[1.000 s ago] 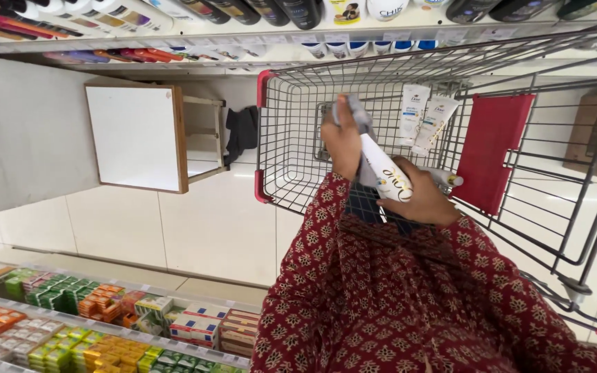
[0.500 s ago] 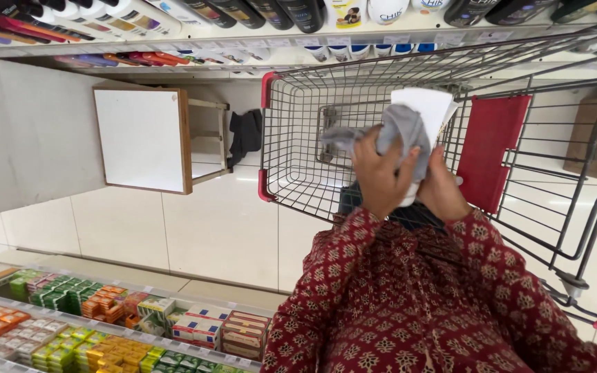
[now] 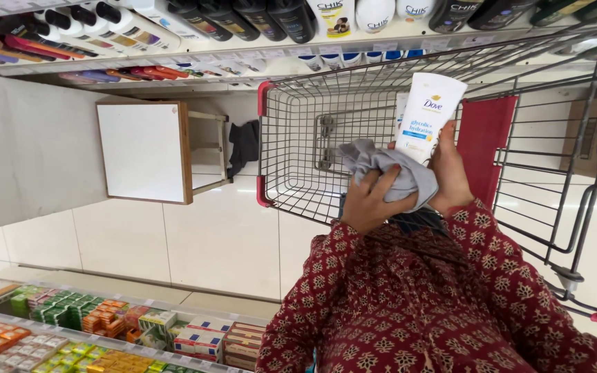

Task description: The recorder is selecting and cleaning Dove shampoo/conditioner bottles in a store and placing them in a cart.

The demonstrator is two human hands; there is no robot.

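A white tube [image 3: 428, 114] with a blue band of print is held upright in the right centre of the frame, gripped from behind by the right hand [image 3: 448, 173], whose fingers are closed around its lower part. A crumpled grey cloth [image 3: 387, 171] is pressed against the base of the tube by the left hand [image 3: 367, 200], the fingers being clamped over the fabric. The two hands are brought close together, just beside each other, above a wire shopping cart [image 3: 312, 145] with red corner guards and a red seat flap [image 3: 481, 145], seen in the upper centre and right. Both arms are covered by dark red patterned sleeves [image 3: 409, 304] filling the lower right. A white-topped wooden stool [image 3: 148, 150] is seen left of the cart on the pale tiled floor [image 3: 195, 242]. Dark and white bottles are lined along a shelf [image 3: 195, 48] at the top edge, and small coloured boxes [image 3: 105, 331] are stacked at the lower left.
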